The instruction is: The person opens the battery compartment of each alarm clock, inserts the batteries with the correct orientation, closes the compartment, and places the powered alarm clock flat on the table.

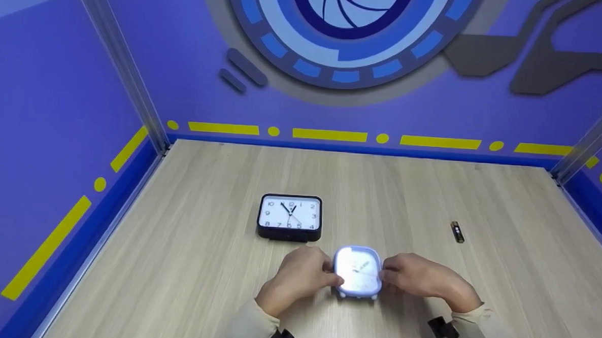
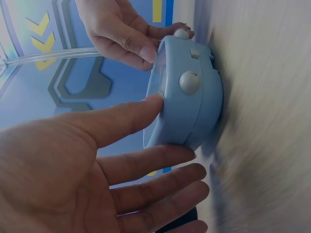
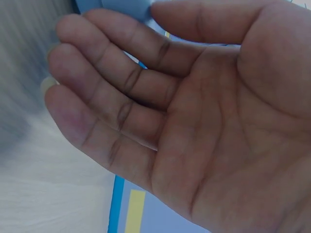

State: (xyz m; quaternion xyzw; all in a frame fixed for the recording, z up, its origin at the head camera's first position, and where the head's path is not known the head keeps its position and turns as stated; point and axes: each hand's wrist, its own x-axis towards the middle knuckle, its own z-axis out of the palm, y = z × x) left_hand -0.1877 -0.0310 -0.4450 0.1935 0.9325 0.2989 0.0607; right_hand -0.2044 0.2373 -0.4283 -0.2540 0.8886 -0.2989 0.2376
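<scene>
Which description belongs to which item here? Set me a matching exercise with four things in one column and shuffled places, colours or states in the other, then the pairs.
Things
1. rounded-square clock
2. rectangular clock
3. cylindrical battery
4. tabletop

Descriptions
A. lying to the right of both clocks in the head view
B. light wood-grain
C. held between the left hand and the right hand
D. black-framed

Right pairs: 1-C, 2-D, 3-A, 4-B
</scene>
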